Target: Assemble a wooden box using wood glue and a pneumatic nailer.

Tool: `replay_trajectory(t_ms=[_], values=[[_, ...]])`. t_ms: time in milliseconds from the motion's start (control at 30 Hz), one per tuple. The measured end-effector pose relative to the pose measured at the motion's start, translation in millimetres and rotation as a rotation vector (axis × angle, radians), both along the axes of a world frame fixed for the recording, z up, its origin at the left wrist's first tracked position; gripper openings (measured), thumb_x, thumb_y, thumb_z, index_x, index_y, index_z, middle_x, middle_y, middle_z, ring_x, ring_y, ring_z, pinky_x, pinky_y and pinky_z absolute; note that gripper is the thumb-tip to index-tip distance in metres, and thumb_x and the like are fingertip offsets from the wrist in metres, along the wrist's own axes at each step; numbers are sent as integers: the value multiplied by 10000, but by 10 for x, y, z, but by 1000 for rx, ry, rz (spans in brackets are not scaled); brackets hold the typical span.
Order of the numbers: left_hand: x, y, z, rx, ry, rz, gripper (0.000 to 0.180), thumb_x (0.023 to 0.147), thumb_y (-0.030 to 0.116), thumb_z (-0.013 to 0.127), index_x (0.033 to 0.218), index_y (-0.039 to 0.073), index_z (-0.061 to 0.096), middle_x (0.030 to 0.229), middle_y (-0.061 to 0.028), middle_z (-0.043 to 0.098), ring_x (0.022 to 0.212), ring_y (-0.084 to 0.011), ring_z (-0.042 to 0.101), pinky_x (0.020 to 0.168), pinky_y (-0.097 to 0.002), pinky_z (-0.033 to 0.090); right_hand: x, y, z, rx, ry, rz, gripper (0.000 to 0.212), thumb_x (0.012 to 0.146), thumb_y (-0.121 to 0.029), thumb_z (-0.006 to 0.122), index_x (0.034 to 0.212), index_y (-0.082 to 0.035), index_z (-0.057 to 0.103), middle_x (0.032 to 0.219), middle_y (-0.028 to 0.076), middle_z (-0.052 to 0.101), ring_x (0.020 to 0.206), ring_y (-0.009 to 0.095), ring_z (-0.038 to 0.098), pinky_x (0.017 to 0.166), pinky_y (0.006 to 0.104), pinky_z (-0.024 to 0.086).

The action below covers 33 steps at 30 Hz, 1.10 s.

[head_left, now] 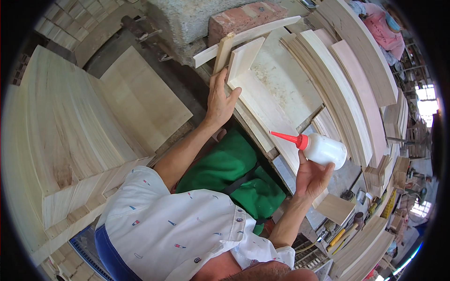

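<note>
My right hand (pixel 313 178) is wrapped round a white glue bottle (pixel 328 152). The bottle lies tilted, its long red nozzle (pixel 287 137) pointing left above a long pale wooden board (pixel 268 107). At that board's far end a short board (pixel 247 55) meets it at a corner. My left hand (pixel 221 102) grips this corner, thumb on the near side and fingers round the outer edge, partly hidden. Just beyond those fingers a narrow wood strip (pixel 224 50) stands against a longer pale slat (pixel 258 35).
A brick (pixel 243 19) and a concrete block (pixel 180 23) sit at the back. Stacked boards (pixel 335 89) line the bench's right side; large panels (pixel 70 136) stand at left. Hand tools (pixel 344 234) lie at lower right. Another person (pixel 382 30) is at far right.
</note>
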<state>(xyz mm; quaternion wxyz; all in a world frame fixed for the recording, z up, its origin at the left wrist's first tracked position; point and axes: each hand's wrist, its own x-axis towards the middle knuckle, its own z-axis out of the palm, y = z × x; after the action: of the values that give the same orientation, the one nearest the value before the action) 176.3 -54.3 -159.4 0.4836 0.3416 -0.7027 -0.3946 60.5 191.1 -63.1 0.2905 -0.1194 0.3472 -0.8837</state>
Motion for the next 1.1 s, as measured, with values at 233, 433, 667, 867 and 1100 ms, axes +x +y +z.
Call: replay_trajectory(t_ms=[233,433,667,867,1100], values=[[-101,88,170,-25,-131,-217,331,833,109,629,1112,-38,528,1011,-140,530,939,-257,539,838,-352,440,-326,-181,383,143,261,-81,767,772,-319,725,1384,-99,319,1363,143,423,1268,328,406,1030,569,353],[-238,-70,255,-212,-117,-280,208,835,102,619,963,-38,535,866,-178,568,809,-353,577,703,-403,460,-477,-722,760,137,520,-14,692,800,-274,700,1358,-57,352,1309,168,469,1205,310,481,978,528,430],[-258,-69,239,-213,-129,-305,200,849,103,594,979,-38,536,913,-194,582,850,-383,578,720,-419,469,-474,-1104,702,195,586,7,596,783,-173,712,1279,-10,424,1182,156,557,1089,277,571,937,491,475],[-236,-96,182,-203,-156,-329,322,845,86,585,1142,-9,506,969,-184,589,892,-365,585,760,-414,486,-373,-1198,719,207,545,-6,658,727,-97,756,1288,1,426,1174,131,560,1082,241,568,956,405,454],[-205,-90,278,-219,-153,-358,475,834,37,568,1297,59,463,1019,-158,594,919,-330,594,790,-397,498,-397,-1164,678,205,568,-10,693,714,-99,761,1306,-17,410,1187,143,553,1127,274,543,966,415,437]])
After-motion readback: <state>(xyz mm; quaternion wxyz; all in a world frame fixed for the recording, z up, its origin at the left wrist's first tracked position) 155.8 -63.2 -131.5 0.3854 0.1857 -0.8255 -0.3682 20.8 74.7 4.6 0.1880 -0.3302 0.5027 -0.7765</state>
